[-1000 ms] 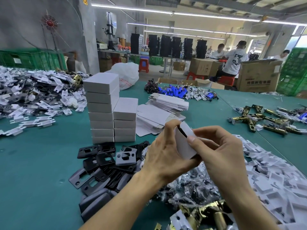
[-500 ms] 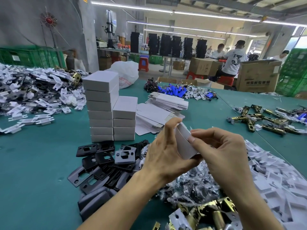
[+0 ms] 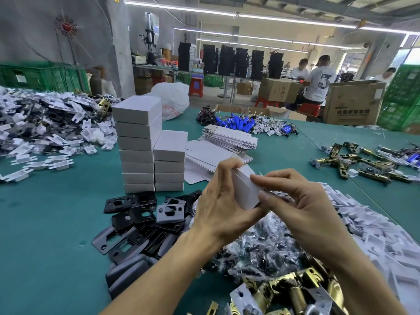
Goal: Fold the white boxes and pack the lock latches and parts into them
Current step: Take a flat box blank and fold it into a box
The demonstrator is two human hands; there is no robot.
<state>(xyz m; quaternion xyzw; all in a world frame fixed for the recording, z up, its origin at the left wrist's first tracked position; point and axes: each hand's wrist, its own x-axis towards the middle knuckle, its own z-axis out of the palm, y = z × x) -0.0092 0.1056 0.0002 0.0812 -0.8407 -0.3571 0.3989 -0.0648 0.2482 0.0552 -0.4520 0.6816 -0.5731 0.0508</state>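
One white box sat in our grip above the green surface: our left hand curled round its near end, our right hand pinched its upper edge.

**Bright, flat workshop light with wide-lens bending at the edges**

Long ceiling tubes above and far behind the stack of white boxes gave bright, even light. Daylight blew out the windows far to the stack's right. The stack threw only a faint, soft shadow on the green table at its foot. In front of the stack, the left hand and right hand gripping a small white box were evenly lit and slightly soft at the fingertips. The pillar behind the stack bowed, and the heap of white parts to the stack's left smeared toward the frame edge.
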